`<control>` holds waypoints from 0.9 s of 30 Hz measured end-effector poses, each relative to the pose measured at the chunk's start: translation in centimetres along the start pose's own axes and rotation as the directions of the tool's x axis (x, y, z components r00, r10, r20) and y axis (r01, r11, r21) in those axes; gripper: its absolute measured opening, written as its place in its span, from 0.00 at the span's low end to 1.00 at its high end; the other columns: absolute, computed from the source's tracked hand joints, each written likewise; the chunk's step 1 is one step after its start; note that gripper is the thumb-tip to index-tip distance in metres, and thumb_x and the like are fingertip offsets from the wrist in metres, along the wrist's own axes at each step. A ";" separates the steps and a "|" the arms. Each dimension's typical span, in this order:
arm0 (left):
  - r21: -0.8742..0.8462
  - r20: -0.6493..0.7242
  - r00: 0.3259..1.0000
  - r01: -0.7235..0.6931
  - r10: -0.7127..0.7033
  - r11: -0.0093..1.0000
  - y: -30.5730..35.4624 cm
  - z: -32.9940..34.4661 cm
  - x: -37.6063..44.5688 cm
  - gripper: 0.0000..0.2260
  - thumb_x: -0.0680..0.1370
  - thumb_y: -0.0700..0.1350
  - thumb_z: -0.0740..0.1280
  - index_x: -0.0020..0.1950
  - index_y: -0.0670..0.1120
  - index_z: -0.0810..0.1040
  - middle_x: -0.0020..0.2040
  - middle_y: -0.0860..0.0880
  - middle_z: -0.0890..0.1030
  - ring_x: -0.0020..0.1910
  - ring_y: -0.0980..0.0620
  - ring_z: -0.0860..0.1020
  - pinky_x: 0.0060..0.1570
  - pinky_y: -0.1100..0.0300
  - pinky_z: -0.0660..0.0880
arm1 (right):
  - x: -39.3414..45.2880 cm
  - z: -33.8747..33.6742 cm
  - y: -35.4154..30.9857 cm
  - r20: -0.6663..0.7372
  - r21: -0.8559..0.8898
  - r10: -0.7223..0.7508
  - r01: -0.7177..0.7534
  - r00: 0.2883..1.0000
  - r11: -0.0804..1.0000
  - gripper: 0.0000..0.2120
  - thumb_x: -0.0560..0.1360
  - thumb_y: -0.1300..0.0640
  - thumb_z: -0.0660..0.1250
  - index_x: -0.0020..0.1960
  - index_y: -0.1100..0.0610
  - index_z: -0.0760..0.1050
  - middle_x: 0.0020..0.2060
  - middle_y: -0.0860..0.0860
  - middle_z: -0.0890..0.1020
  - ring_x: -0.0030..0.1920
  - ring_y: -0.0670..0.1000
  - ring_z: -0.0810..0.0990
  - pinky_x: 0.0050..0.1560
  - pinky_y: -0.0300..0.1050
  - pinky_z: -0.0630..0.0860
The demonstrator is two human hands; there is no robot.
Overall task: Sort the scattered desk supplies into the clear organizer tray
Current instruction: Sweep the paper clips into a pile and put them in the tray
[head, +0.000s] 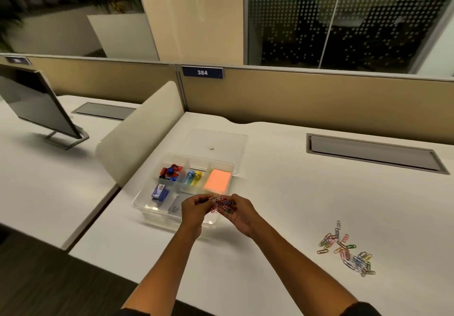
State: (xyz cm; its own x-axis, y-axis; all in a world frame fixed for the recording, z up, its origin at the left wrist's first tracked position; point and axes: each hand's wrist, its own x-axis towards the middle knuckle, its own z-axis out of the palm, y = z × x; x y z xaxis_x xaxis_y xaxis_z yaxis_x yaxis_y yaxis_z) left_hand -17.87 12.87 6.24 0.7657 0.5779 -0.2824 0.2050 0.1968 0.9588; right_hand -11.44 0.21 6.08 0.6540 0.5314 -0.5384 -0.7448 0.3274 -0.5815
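Holding a paper clip bunch (pixel 222 206) in your left hand (pixel 194 209) and right hand (pixel 242 213) over the tray (pixel 147 207); clips, notes already sorted; loose clips (pixel 346 249) still sitting on the surface (pixel 282 193).

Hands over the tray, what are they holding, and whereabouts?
Both the left hand and right hand pinch a tangled clump of coloured paper clips at their fingertips, one on each side.

Only one text is readable: the no. "384", white digits on a dark blue plate (pixel 202 72), fixed at the top edge of the beige partition (pixel 319 94) behind the desk. Another plate (pixel 17 60) at far left is too blurred to read.
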 end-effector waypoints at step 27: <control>0.591 0.143 0.960 -0.276 0.239 0.758 -0.2 -3.0 3.7 0.07 0.76 0.41 0.69 0.52 0.41 0.83 0.45 0.44 0.85 0.40 0.51 0.83 0.47 0.56 0.81 | 3.4 4.3 3.1 -0.111 -0.680 -0.469 0.277 0.876 0.679 0.17 0.79 0.66 0.54 0.57 0.55 0.79 0.51 0.50 0.83 0.52 0.48 0.81 0.59 0.46 0.77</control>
State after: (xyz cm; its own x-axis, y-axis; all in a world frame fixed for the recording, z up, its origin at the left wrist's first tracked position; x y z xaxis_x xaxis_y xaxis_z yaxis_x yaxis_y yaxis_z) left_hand -16.93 17.31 4.88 0.8714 0.4892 -0.0373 0.3041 -0.4789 0.8235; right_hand -12.07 6.38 5.10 0.9369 0.2254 -0.2671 -0.2342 -0.1623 -0.9585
